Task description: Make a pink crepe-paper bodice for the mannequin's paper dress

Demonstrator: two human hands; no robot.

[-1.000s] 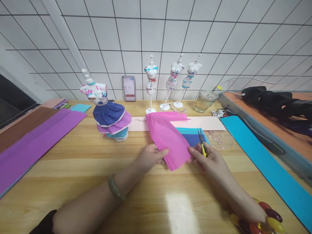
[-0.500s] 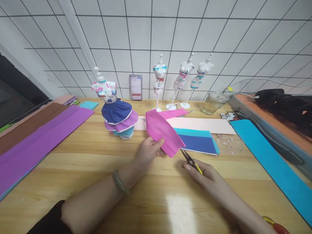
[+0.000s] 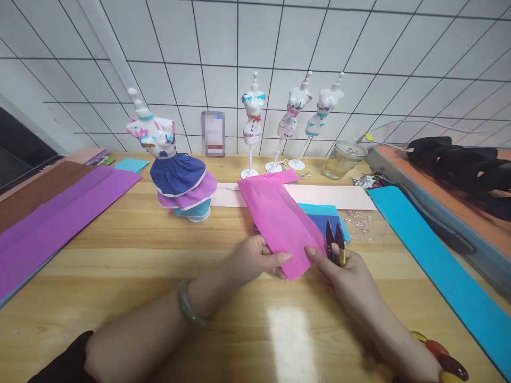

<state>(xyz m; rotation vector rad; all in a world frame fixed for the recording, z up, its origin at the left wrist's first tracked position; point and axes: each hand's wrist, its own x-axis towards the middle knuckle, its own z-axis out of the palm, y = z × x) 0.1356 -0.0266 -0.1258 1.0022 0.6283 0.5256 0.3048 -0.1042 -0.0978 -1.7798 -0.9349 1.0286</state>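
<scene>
A pink cloth point(image 3: 279, 218) is stretched at the centre, its near edge raised toward me. My left hand point(image 3: 259, 259) pinches its lower left edge between thumb and fingers. At the lower right edge, my right hand point(image 3: 339, 268) grips the cloth with thumb and fingers and also holds small thread snips point(image 3: 336, 242), blades pointing up. Behind the cloth lie a folded blue and teal fabric point(image 3: 321, 213) and a pale pink strip point(image 3: 339, 197). To the left stands a mini dress form point(image 3: 154, 135) in a tiered navy, purple and teal skirt point(image 3: 179, 178).
Three bare mini dress forms point(image 3: 253, 114), a phone point(image 3: 213, 134) and a glass jar point(image 3: 344, 159) stand along the wall. Purple fabric point(image 3: 72, 213) lies left, a blue strip point(image 3: 439, 260) right, beside a bin point(image 3: 451, 223). Clear beads point(image 3: 361, 221) sit behind my right hand.
My right hand has come to the pink cloth and taken its edge, turning the snips upright. The cloth is spread wider and nearer to me. The camera view has shifted slightly.
</scene>
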